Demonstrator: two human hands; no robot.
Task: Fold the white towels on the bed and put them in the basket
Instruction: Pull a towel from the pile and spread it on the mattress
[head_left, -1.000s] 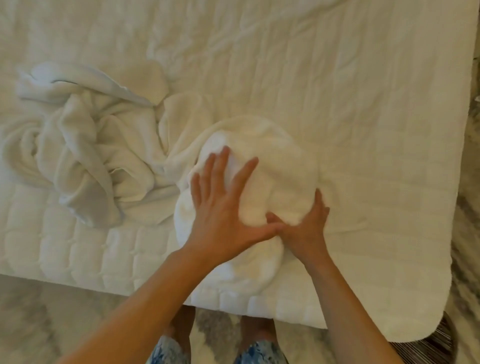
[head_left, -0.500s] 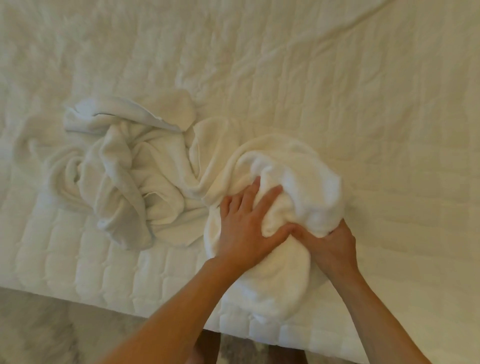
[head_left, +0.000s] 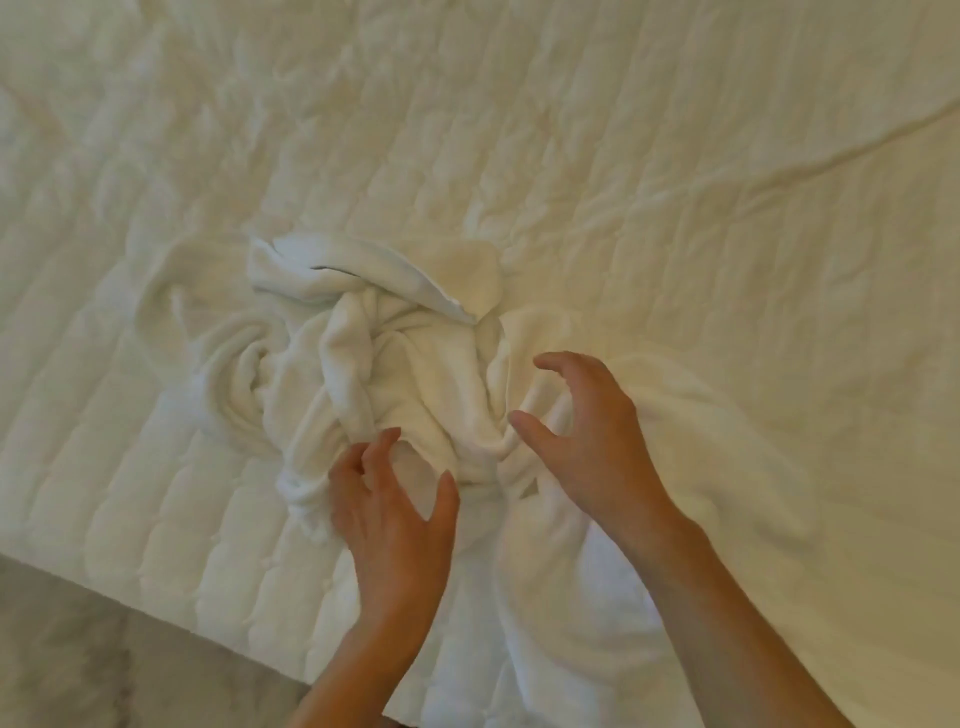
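A crumpled pile of white towels (head_left: 363, 364) lies on the quilted white bed (head_left: 675, 182), near its front edge. Another white towel (head_left: 701, 467) lies spread and rumpled to the right of the pile, reaching down to the bed's edge. My left hand (head_left: 395, 514) hovers at the pile's near edge, fingers apart and curled, holding nothing. My right hand (head_left: 587, 431) is over the seam between the pile and the spread towel, fingers apart and curved, also holding nothing. No basket is in view.
The bed's front edge runs diagonally across the lower left, with grey marbled floor (head_left: 78, 649) below it. A long crease in the quilt (head_left: 779, 156) crosses the upper right.
Both hands have let go of the bundled towel they pressed on, and it now lies spread to the right. The hands have moved left toward the crumpled pile; the view shifted up and left.
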